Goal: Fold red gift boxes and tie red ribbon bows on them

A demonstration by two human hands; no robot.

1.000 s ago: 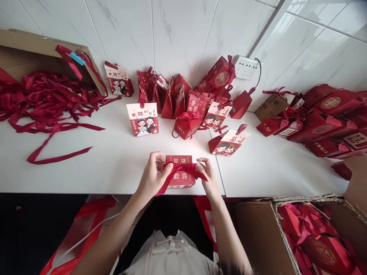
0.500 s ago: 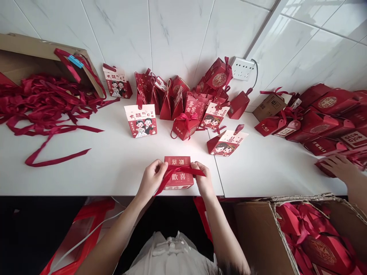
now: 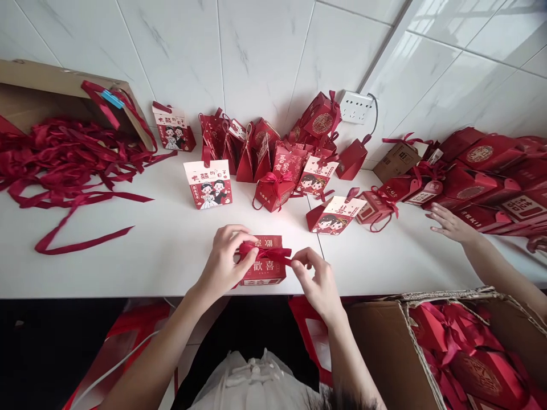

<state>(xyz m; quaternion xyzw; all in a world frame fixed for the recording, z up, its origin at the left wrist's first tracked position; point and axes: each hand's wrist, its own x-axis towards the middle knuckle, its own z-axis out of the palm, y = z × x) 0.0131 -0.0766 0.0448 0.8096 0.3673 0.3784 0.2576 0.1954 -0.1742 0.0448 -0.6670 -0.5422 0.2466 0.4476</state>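
A small red gift box (image 3: 269,275) with pale Chinese characters lies on the white table in front of me, near its front edge. A dark red ribbon (image 3: 273,254) runs across its top, gathered at the middle. My left hand (image 3: 224,256) is at the box's left side, thumb and fingers closed on the ribbon near the gather. With thumb and forefinger, my right hand (image 3: 316,279) pinches the ribbon's right end, just off the box. The left hand hides part of the box and the ribbon's left side.
Loose ribbons (image 3: 77,151) spill from a cardboard box (image 3: 47,74) at left. Several finished boxes (image 3: 273,191) stand at the back; more are piled right (image 3: 474,188). A co-worker's hand (image 3: 453,225) reaches in from the right. An open carton (image 3: 380,341) stands below the edge.
My left hand has moved over the box top onto the ribbon; my right has drawn right and down with its end. The co-worker's hand has moved left, and a ribboned box now stands there.
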